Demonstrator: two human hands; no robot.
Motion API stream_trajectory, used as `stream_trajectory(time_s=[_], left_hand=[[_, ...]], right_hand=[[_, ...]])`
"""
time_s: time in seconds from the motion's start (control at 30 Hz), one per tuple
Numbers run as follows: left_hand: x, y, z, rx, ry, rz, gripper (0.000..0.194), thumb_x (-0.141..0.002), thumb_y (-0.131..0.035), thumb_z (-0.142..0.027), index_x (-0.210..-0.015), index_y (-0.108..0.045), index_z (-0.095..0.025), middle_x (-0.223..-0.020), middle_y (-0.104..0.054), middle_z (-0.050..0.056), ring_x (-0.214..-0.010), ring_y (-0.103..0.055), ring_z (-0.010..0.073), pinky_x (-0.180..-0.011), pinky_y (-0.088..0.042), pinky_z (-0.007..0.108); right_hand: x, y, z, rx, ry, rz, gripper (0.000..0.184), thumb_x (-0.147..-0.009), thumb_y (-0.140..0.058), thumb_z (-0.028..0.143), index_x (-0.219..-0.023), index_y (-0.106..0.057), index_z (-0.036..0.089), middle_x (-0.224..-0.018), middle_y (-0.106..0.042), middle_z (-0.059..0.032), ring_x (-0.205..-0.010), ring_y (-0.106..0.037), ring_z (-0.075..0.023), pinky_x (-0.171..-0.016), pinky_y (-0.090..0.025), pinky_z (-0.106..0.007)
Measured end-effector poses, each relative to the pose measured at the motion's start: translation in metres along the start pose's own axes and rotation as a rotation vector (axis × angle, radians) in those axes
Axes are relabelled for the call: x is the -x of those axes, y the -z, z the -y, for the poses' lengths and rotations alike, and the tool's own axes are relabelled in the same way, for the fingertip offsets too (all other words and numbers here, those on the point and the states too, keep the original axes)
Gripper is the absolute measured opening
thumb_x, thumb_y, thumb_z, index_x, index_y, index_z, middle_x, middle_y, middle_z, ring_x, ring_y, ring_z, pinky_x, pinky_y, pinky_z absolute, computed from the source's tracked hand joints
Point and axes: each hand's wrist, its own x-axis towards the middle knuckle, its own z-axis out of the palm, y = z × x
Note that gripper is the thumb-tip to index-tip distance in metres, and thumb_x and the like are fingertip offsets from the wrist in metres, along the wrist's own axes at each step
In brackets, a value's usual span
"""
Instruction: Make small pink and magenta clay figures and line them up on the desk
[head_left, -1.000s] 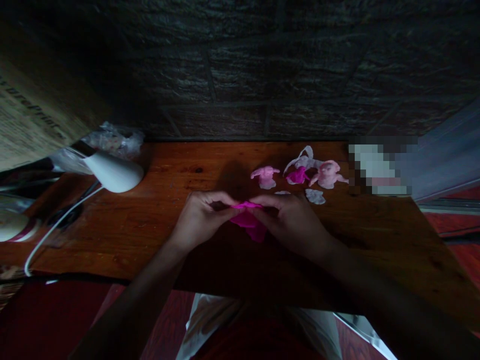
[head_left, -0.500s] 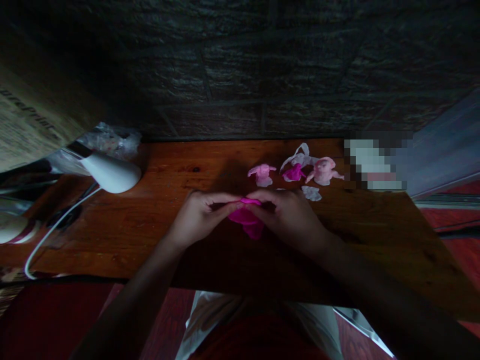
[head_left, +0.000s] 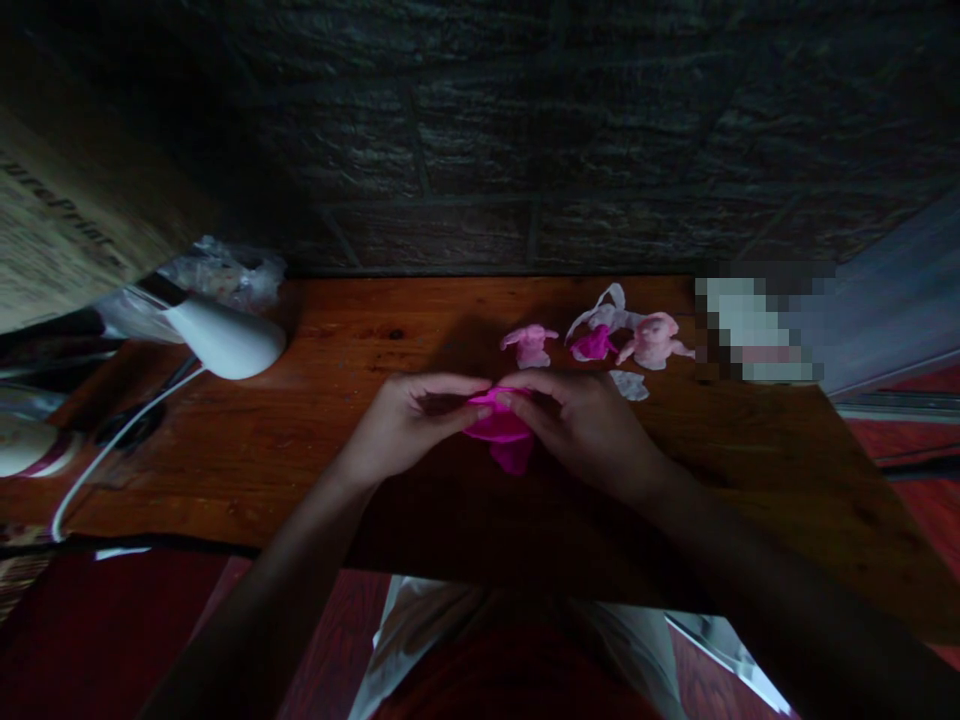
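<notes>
A bright magenta piece of thin, crumpled material, perhaps paper or cloth, is held above the table between both hands. My left hand pinches its left upper edge between thumb and forefinger. From the other side, my right hand pinches the same edge, the thumbs almost meeting. A loose tail of the piece hangs below the fingers. Beyond my hands lie a small pink crumpled shape, a magenta one against a whitish strip, a pale pink one and a white scrap.
The wooden table meets a dark brick-patterned wall. At left stand a white lamp-like object with a white cable, a clear plastic bag and a brown printed paper. A blurred-out item lies at right.
The magenta piece has tilted and spread, so more of its upper face shows between my thumbs. Both hands keep their pinch in nearly the same place. The view has shifted slightly.
</notes>
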Motion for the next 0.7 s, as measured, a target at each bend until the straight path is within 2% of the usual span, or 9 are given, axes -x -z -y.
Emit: stream_trajectory(time_s=[0.1, 0.2, 0.3, 0.47, 0.57, 0.7], left_hand=[[-0.001, 0.001, -0.001, 0.081, 0.039, 0.021, 0.035, -0.076, -0.082, -0.008, -0.109, -0.081, -0.022, -0.109, -0.084, 0.004, -0.096, -0.082, 0.0180, -0.091, -0.067, 0.030], [-0.002, -0.001, -0.002, 0.111, 0.049, 0.074, 0.043, -0.076, -0.082, -0.006, -0.115, -0.080, -0.023, -0.117, -0.082, 0.005, -0.102, -0.081, 0.0199, -0.093, -0.066, 0.032], [-0.003, -0.002, -0.001, 0.070, 0.007, 0.010, 0.030, -0.076, -0.084, -0.008, -0.102, -0.084, -0.022, -0.110, -0.083, 0.004, -0.098, -0.081, 0.0191, -0.094, -0.066, 0.031], [-0.002, -0.005, 0.002, -0.002, 0.031, -0.149, 0.026, -0.071, -0.089, -0.013, -0.096, -0.084, -0.020, -0.096, -0.085, 0.002, -0.082, -0.081, 0.0151, -0.081, -0.066, 0.023], [0.000, -0.008, 0.001, -0.065, 0.015, -0.141, 0.015, -0.076, -0.087, -0.015, -0.090, -0.084, -0.020, -0.089, -0.085, 0.002, -0.076, -0.080, 0.0140, -0.076, -0.065, 0.022], [0.000, -0.010, -0.004, -0.264, -0.170, -0.073, 0.008, -0.082, -0.080, -0.012, -0.081, -0.082, -0.019, -0.093, -0.084, 0.004, -0.082, -0.078, 0.0143, -0.077, -0.062, 0.022]], right_hand=[[-0.001, -0.001, 0.000, -0.114, -0.033, 0.013, 0.014, -0.096, -0.067, 0.022, -0.102, -0.080, 0.023, -0.102, -0.085, -0.0026, -0.088, -0.079, -0.0171, -0.082, -0.057, -0.028], [-0.001, -0.002, 0.001, -0.153, -0.093, -0.044, 0.016, -0.090, -0.075, 0.021, -0.106, -0.077, 0.022, -0.100, -0.085, -0.0036, -0.089, -0.080, -0.0189, -0.083, -0.059, -0.029], [0.000, -0.002, 0.004, -0.181, -0.149, -0.110, 0.023, -0.084, -0.081, 0.023, -0.106, -0.075, 0.019, -0.096, -0.085, -0.0049, -0.087, -0.081, -0.0207, -0.079, -0.061, -0.030], [0.002, -0.001, 0.005, -0.210, -0.144, -0.084, 0.012, -0.092, -0.071, 0.025, -0.096, -0.080, 0.018, -0.094, -0.085, -0.0052, -0.080, -0.079, -0.0184, -0.072, -0.058, -0.027], [0.002, -0.003, 0.004, -0.164, -0.154, -0.140, 0.014, -0.094, -0.070, 0.025, -0.094, -0.082, 0.018, -0.088, -0.085, -0.0039, -0.074, -0.077, -0.0170, -0.069, -0.056, -0.026], [0.001, -0.006, 0.000, -0.001, -0.085, -0.155, 0.012, -0.091, -0.071, 0.015, -0.092, -0.082, 0.020, -0.088, -0.084, -0.0033, -0.074, -0.076, -0.0160, -0.071, -0.053, -0.026]])
